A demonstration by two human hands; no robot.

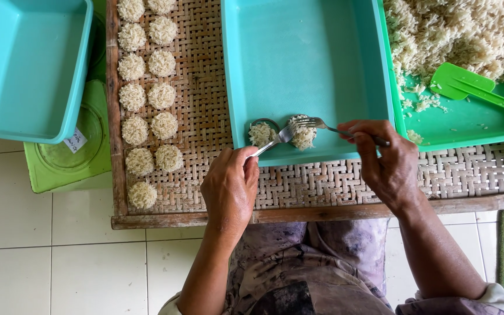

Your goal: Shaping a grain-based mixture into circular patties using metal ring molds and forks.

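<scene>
Two forks meet over a small rice patty [303, 136] that lies near the front wall of the teal tray [304, 58], just right of a little round ring mould [262, 133] filled with rice. The left hand [230, 189] has its fingers closed around the handle of one fork [272, 143], its tines touching the patty's left edge. The right hand [383, 160] pinches the other fork [322, 124] by the handle, tines lying on top of the patty.

Behind the patty, most of the tray floor is bare, so there is open room toward the far wall; the front wall stands close, between patty and hands. Right of the tray, touching it, a green tray [468, 119] holds a heap of loose rice [462, 32] and a green spatula [468, 86]. To the left, finished patties [147, 99] sit in two columns on the woven bamboo mat [205, 105], well apart from the hands.

A wooden frame [170, 220] edges the mat. Beyond it, a second teal tub [27, 64] rests on a green lid [65, 157] over a white tiled floor [48, 256].
</scene>
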